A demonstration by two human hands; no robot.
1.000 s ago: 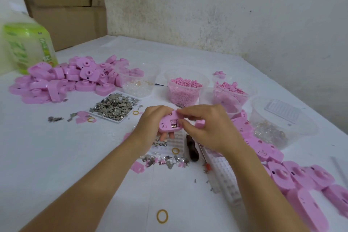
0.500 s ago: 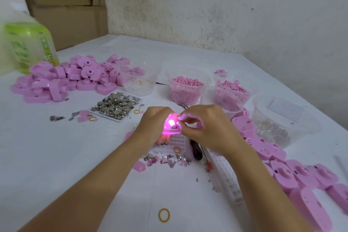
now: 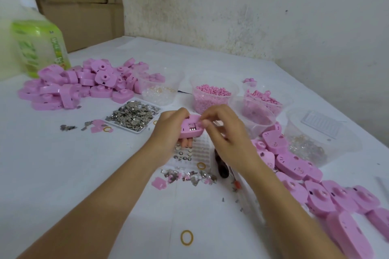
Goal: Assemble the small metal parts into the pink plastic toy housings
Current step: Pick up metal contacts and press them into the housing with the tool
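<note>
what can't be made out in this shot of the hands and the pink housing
Head view: whether the right hand pinches a part, too small and blurred.
Head view: underside of the pink housing, covered by the left hand.
Head view: housings at the right edge, cut off by the frame.

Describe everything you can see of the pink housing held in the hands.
The pink housing is a rounded, smooth, plastic-looking shell, held above the white table and tilted toward the camera. A small open recess in its face shows a few shiny metal pieces. The left hand grips its left side, with fingers beneath it; the right hand pinches its upper right edge. Finer markings are too blurred to tell.
</note>
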